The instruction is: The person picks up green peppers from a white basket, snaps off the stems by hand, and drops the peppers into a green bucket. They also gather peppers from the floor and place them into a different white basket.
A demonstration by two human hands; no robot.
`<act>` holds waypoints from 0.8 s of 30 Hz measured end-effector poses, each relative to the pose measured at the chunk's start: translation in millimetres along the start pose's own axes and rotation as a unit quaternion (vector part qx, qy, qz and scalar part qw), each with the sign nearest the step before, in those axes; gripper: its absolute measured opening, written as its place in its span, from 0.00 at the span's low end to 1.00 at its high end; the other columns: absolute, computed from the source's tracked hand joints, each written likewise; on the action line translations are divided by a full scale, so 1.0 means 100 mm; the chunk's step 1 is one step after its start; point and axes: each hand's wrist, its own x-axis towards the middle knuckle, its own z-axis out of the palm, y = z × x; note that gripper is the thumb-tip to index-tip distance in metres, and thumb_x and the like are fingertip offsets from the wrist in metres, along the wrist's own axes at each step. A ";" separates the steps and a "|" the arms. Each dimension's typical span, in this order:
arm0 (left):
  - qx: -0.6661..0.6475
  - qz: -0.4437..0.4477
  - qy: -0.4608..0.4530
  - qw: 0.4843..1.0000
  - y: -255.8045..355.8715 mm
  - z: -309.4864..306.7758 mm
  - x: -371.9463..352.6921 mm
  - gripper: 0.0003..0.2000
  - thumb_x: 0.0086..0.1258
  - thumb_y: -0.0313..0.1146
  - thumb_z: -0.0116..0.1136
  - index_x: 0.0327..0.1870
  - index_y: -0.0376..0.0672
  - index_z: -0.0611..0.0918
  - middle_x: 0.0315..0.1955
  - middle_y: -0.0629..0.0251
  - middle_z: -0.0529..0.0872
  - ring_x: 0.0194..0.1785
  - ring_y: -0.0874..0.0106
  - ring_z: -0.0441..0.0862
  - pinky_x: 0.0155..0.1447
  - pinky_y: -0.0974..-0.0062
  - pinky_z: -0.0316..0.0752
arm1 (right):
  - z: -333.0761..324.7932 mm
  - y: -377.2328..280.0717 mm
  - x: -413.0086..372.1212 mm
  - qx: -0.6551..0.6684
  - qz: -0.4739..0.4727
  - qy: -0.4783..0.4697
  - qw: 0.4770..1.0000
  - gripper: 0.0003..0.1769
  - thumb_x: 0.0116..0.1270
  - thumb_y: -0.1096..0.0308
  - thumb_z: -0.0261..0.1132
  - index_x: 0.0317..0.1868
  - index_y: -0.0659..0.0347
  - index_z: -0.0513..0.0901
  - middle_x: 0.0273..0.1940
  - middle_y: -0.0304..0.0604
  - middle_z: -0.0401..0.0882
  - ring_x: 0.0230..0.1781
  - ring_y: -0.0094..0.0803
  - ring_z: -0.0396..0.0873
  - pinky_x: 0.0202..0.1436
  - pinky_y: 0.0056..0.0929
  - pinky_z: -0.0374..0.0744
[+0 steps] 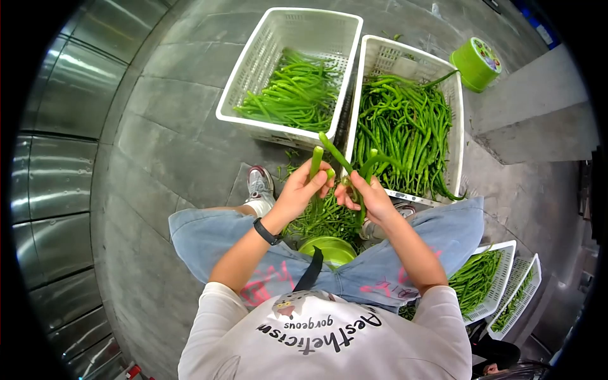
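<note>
My left hand (296,191) is closed around green chili peppers, and one cut-looking pepper end (316,159) sticks up past the thumb. Close beside it, my right hand (375,197) grips several long green chili peppers (334,152), which point up and outward. The fingertips of both hands nearly meet, so exactly what lies between them is partly hidden. Ahead on the left, a white crate (278,132) holds a layer of lighter green peppers (291,95). The white crate on the right (460,126) is heaped with long, dark green peppers (405,126).
Green stems and scraps (326,218) lie on the floor between my shoes. A lime green seat (328,248) shows beneath me. Beyond the right crate stand a green stool (478,66) and a grey pillar (532,101). White baskets of peppers (497,291) sit at lower right, near another person's hand (491,368).
</note>
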 end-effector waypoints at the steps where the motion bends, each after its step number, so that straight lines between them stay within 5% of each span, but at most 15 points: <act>1: 0.028 0.011 0.013 0.999 0.01 -0.02 -0.01 0.11 0.74 0.35 0.52 0.49 0.39 0.72 0.34 0.67 0.77 0.34 0.80 0.72 0.41 0.80 0.69 | 0.00 -0.01 0.00 -0.040 0.021 0.003 0.999 0.24 0.74 0.51 0.51 0.36 0.65 0.81 0.27 0.41 0.81 0.22 0.18 0.71 0.21 0.17 0.64; 7: 0.150 0.091 0.089 0.980 0.10 -0.03 0.04 0.10 0.68 0.28 0.60 0.47 0.38 0.75 0.37 0.72 0.80 0.42 0.83 0.75 0.47 0.82 0.71 | 0.00 0.09 0.02 -0.086 0.033 -0.017 0.996 0.26 0.74 0.49 0.49 0.51 0.66 0.79 0.37 0.41 0.81 0.32 0.22 0.76 0.23 0.19 0.73; 12: 0.023 -0.006 0.202 0.979 0.08 -0.11 0.05 0.07 0.66 0.29 0.62 0.41 0.41 0.77 0.23 0.78 0.74 0.24 0.87 0.67 0.27 0.87 0.61 | 0.03 0.02 0.01 0.027 0.080 -0.038 0.996 0.29 0.75 0.46 0.45 0.53 0.66 0.77 0.43 0.46 0.80 0.35 0.28 0.80 0.22 0.20 0.74; 15: 0.199 0.071 0.200 0.957 0.11 -0.07 0.04 0.09 0.66 0.29 0.61 0.44 0.40 0.78 0.22 0.78 0.72 0.23 0.86 0.66 0.26 0.85 0.61 | 0.01 0.01 0.01 0.056 0.093 -0.059 0.992 0.29 0.75 0.47 0.44 0.54 0.65 0.76 0.45 0.47 0.79 0.36 0.31 0.82 0.21 0.21 0.74; 20: -0.132 -0.079 0.152 0.976 0.05 -0.10 0.08 0.14 0.73 0.37 0.53 0.51 0.36 0.77 0.37 0.67 0.80 0.35 0.81 0.72 0.33 0.82 0.65 | 0.10 0.07 -0.02 0.040 0.074 -0.103 0.991 0.26 0.76 0.50 0.44 0.55 0.65 0.74 0.44 0.46 0.79 0.32 0.30 0.81 0.21 0.21 0.75; 24: -0.089 -0.084 0.074 0.990 0.10 -0.06 0.06 0.10 0.72 0.35 0.54 0.48 0.40 0.78 0.35 0.70 0.79 0.35 0.82 0.71 0.37 0.81 0.66 | 0.15 0.10 -0.04 0.012 0.125 -0.133 0.983 0.27 0.76 0.49 0.44 0.55 0.65 0.74 0.46 0.48 0.80 0.29 0.31 0.82 0.21 0.21 0.77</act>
